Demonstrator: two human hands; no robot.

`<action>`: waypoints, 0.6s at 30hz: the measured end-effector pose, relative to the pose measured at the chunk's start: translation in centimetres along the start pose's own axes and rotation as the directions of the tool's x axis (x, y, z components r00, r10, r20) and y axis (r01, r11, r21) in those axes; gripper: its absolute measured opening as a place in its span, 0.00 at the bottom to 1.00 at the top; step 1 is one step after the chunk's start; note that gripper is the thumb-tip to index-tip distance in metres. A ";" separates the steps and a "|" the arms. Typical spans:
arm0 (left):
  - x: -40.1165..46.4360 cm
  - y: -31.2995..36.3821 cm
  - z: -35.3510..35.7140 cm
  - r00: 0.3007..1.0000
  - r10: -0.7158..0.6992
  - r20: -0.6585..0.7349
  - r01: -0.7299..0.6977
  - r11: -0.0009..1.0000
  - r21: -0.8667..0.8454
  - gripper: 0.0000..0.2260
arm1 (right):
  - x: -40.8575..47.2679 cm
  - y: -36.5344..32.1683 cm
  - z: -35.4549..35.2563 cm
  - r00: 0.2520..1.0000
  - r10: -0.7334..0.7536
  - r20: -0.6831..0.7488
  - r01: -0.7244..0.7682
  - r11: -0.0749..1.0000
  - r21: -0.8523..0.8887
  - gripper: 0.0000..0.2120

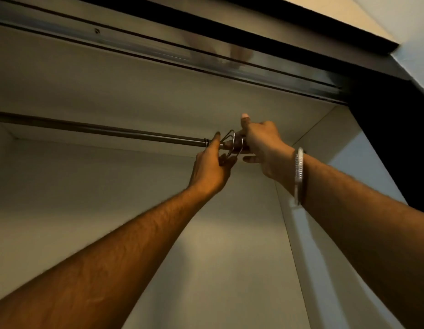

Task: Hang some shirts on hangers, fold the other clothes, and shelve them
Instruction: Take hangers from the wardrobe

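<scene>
Both arms reach up to the closet rod (99, 131): left hand (209, 166) pinches the wire hanger hooks (231, 144) bunched at the rod's right end, right hand (262, 148) grips them too, thumb up.

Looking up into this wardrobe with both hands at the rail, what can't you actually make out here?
- Hanger hooks: head view; the left hand and right hand cover them, so their number is unclear.
- Hanger bodies: hidden behind the hands.
- Rail: its right end is hidden by the right hand, its left end is cut off by the edge.
- Shirts: none in view.
</scene>
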State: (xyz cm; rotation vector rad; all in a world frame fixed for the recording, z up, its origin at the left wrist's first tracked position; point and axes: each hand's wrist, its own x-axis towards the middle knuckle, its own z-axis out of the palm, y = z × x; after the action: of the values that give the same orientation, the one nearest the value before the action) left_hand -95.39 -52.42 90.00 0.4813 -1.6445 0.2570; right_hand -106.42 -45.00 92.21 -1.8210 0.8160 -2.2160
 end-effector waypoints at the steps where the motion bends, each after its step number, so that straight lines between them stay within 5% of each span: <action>1: -0.4 -0.4 0.0 1.000 0.014 -0.003 -0.014 1.000 -0.023 0.31 | -0.2 -0.2 -0.2 1.000 0.004 0.008 -0.004 1.000 -0.003 0.16; 11: -0.8 -2.5 0.8 0.970 0.161 -0.182 -0.150 0.986 0.072 0.13 | -1.4 -1.8 -0.2 0.996 0.021 0.089 -0.011 0.994 -0.105 0.08; 18: 0.3 -6.5 0.0 0.953 0.286 -0.099 -0.255 0.935 0.248 0.09 | -1.8 -2.6 0.4 0.999 -0.006 0.049 0.006 1.000 -0.010 0.11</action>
State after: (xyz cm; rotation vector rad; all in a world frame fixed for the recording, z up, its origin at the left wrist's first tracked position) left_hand -92.50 -58.23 89.59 0.4020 -1.5542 0.6811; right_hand -105.03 -42.17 92.03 -1.8768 0.8148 -2.1658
